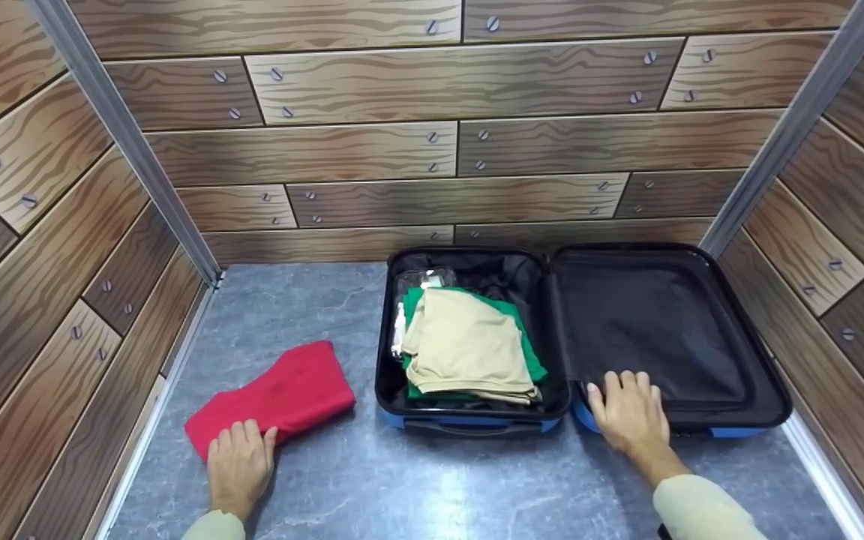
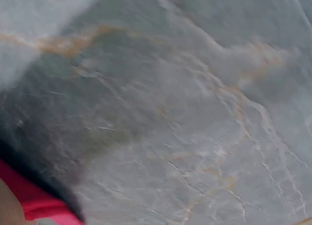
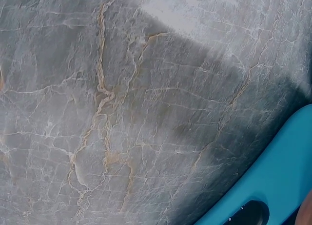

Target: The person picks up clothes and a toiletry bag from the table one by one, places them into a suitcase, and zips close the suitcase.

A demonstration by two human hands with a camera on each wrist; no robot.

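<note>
My left hand (image 1: 240, 463) rests on the near edge of a folded red garment (image 1: 282, 390) lying on the floor at left. In the left wrist view, a corner of the red garment (image 2: 46, 205) shows at the bottom left. An opened suitcase (image 1: 469, 427) lies flat, blue outside and black inside. My right hand (image 1: 633, 416) rests over the near rim of its right half (image 1: 649, 322), fingers reaching onto the black lining. Inside the left half, a folded beige garment (image 1: 466, 341) lies on a green one (image 1: 533, 364).
A clear packet (image 1: 400, 330) sits at the left side of the suitcase, partly under the clothes. Wood-patterned walls (image 1: 432, 150) with metal corner posts (image 1: 132, 142) enclose the grey marbled surface (image 1: 289, 307). The suitcase stands close to the back wall.
</note>
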